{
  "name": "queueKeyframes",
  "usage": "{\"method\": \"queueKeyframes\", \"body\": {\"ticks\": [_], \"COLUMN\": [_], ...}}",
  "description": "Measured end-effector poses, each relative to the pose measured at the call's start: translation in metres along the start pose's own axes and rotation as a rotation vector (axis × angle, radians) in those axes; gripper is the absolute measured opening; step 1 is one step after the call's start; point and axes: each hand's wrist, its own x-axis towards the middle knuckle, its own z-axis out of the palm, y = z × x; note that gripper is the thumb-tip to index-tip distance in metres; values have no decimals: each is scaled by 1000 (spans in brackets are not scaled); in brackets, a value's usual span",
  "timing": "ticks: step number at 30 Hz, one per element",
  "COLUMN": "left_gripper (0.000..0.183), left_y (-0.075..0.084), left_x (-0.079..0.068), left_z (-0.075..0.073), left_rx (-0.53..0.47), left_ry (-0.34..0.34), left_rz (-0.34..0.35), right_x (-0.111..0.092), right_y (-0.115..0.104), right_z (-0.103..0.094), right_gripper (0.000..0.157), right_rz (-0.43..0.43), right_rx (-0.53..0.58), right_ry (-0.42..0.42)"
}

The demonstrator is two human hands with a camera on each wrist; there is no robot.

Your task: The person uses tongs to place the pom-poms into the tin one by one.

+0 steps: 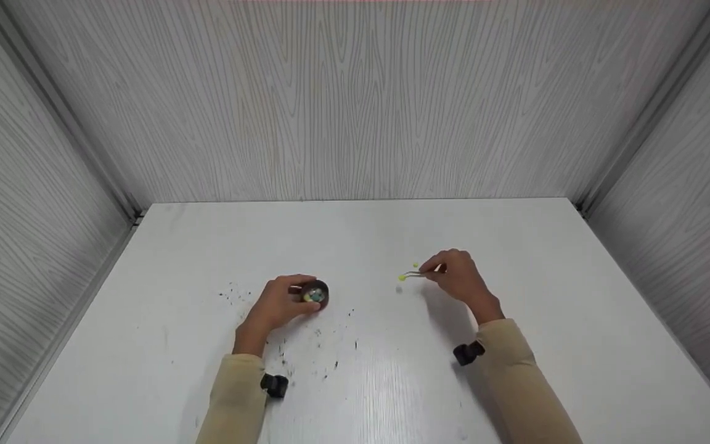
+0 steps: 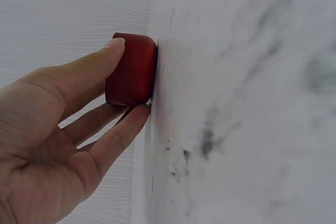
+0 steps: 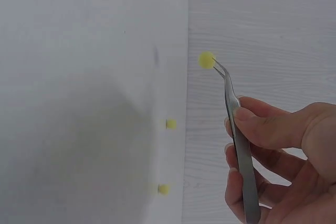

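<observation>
My left hand [image 1: 278, 303] grips a small round cup [image 1: 324, 298] between thumb and fingers. Its red outside [image 2: 131, 70] shows in the left wrist view, its base against the white table. Several small teal, yellow and pale pieces [image 1: 315, 296] lie inside the cup. To the right, my right hand [image 1: 460, 277] holds metal bent-tip tweezers [image 3: 241, 150]. At their tips, above the table, is a small yellow ball [image 3: 207, 60]. Two more yellow balls, a nearer one [image 3: 164, 189] and another [image 3: 171, 124], rest on the table in the right wrist view.
Dark specks and smudges [image 1: 282, 351] mark the white table [image 1: 392, 382] around the left forearm. Grey wood-grain panels [image 1: 355, 105] enclose the table at the back and both sides. A small black device [image 1: 276, 386] sits at the left wrist, another [image 1: 469, 353] at the right.
</observation>
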Motion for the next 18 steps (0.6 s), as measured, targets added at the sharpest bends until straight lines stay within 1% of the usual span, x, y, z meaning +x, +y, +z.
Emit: {"method": "queueKeyframes", "body": {"ticks": [5,10,18], "left_gripper": [55,55,55], "left_y": [1,1,1], "left_x": [-1,-1,0], "left_z": [0,1,1], "left_rx": [-9,-12,7], "left_ry": [6,8,10], "left_rz": [-17,-6,-12], "right_x": [8,14,21], "right_y": [-19,-35,-58], "right_z": [14,29,53], "right_gripper": [13,12,12], "right_rz": [-37,-72,-119], "right_rx": [6,12,14], "right_ry": [-16,-39,-73]}}
